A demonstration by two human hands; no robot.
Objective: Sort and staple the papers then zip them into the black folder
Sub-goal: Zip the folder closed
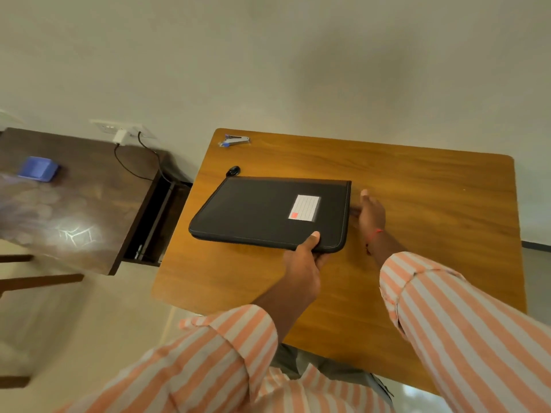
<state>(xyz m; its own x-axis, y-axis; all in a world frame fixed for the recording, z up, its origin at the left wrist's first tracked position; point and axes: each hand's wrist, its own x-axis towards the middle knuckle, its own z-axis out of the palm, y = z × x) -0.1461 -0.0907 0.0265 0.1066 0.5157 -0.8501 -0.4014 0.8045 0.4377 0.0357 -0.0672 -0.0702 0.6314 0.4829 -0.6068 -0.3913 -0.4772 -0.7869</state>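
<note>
— Where is the black folder?

— It lies flat on the wooden counter in front of me, closed. Its white lined label faces up, toward the right end of the cover.

— What is your left hand doing?

— My left hand grips the folder's near edge, close to its right corner. My thumb presses on top of the cover and my other fingers are curled underneath, out of sight.

— And the right?

— My right hand stands on its edge on the counter, just beside the folder's right side. The fingers are straight and together, holding nothing. I can't tell whether the fingertips touch the folder. There's a red thread on that wrist, and both my arms are in orange-and-white striped sleeves.

— Anything else on the counter?

— A small stapler with a blue end sits at the far left corner, well apart from the folder. A black loop lies just off the folder's far left corner. It is too small for me to tell what it is.

— And off to the left?

— A darker counter with a blue box on it. Behind it a white charger is plugged into the wall socket, with a black cable hanging down.
</note>
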